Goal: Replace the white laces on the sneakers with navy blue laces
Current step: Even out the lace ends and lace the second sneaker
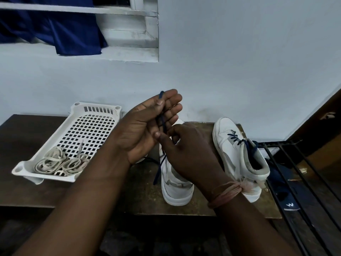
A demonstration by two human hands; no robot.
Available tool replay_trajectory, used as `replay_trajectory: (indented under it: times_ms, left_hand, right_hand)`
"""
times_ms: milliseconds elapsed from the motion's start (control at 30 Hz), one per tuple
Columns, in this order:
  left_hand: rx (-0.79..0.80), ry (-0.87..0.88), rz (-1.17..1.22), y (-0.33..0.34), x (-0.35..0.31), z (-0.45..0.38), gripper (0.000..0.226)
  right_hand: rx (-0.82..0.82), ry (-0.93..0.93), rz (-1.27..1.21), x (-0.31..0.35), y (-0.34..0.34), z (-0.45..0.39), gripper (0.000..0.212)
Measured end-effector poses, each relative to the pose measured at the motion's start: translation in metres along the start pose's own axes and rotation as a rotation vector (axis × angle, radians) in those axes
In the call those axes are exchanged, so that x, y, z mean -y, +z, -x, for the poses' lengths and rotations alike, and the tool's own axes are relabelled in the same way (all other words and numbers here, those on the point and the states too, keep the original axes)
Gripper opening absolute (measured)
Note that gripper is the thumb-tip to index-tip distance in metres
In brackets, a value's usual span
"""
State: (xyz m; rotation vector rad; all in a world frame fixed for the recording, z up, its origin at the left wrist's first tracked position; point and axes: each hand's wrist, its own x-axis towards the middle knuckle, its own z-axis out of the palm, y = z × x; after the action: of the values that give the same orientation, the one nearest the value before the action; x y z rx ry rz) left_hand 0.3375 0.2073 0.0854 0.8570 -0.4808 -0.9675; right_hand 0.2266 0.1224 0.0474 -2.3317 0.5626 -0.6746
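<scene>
Both hands are raised over the counter (pixel 33 185), working one navy blue lace (pixel 163 124). The left hand (pixel 147 126) is turned palm-up with its fingers nearly straight, and its thumb presses the upper end of the lace against them, the tip poking out just above the forefinger. The right hand (pixel 186 150), a knotted thread band (pixel 226 193) around its wrist, pinches the same lace lower down between thumb and curled fingers. From that pinch the lace drops behind the right hand toward the near sneaker (pixel 175 185), which stands on the counter directly beneath both hands, and a loose stretch of it hangs down on the left side of that shoe.

To the right of the right hand sits the second sneaker (pixel 238 154), also white, already threaded with navy lacing (the crossings show over its tongue). To the left of the left hand lies a white perforated tray (pixel 96 115), and the removed white laces (pixel 62 163) are bundled in its near corner. A black metal rack (pixel 295 172) stands further right, beyond the second sneaker.
</scene>
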Motion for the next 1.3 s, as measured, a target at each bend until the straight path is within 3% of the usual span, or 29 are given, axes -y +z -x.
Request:
replay_trajectory:
  times_ms: [100,167,333,500,600,667,767,833,900,1033,1100,1300]
  left_hand:
    - [-0.012,0.016,0.066,-0.002,0.002,-0.004,0.036]
    - [-0.118,0.001,0.155,-0.009,0.0,-0.008,0.03]
    - [-0.579,-0.093,0.599,-0.052,0.003,-0.018,0.009]
    - [-0.695,-0.118,0.585,-0.059,0.008,-0.025,0.012]
    - [-0.667,-0.177,0.296,-0.041,0.01,-0.023,0.014]
    - [-0.589,-0.16,-0.152,-0.028,0.016,-0.018,0.012]
    - [-0.326,0.22,-1.001,-0.016,0.025,-0.007,0.02]
    - [-0.061,0.365,-1.309,-0.011,0.029,-0.004,0.031]
    - [0.017,0.402,-1.406,-0.012,0.034,-0.004,0.027]
    - [-0.158,0.413,-1.356,-0.011,0.035,-0.004,0.015]
    - [-0.212,0.392,-1.333,-0.009,0.035,-0.004,0.014]
    - [-0.119,0.279,-1.516,-0.007,0.054,-0.006,0.012]
  right_hand:
    - [0.098,0.058,-0.122,0.003,-0.009,-0.002,0.033]
    - [0.142,0.157,-0.254,0.005,-0.022,-0.004,0.036]
    - [0.004,0.382,-0.432,-0.016,-0.054,-0.017,0.043]
    - [-0.02,0.534,-0.433,-0.042,-0.063,-0.017,0.039]
    - [0.018,0.48,-0.289,-0.042,-0.06,-0.015,0.032]
    - [0.045,0.45,-0.27,-0.038,-0.056,-0.014,0.031]
    - [0.094,0.406,-0.296,-0.033,-0.053,-0.015,0.032]
    - [0.143,0.344,-0.289,-0.029,-0.053,-0.014,0.025]
    - [0.161,0.302,-0.29,-0.028,-0.053,-0.012,0.02]
    - [0.134,0.4,-0.328,-0.036,-0.054,-0.01,0.025]
    - [0.215,0.482,-0.342,-0.038,-0.054,-0.009,0.029]
    - [0.302,0.714,-0.474,-0.039,-0.052,-0.01,0.017]
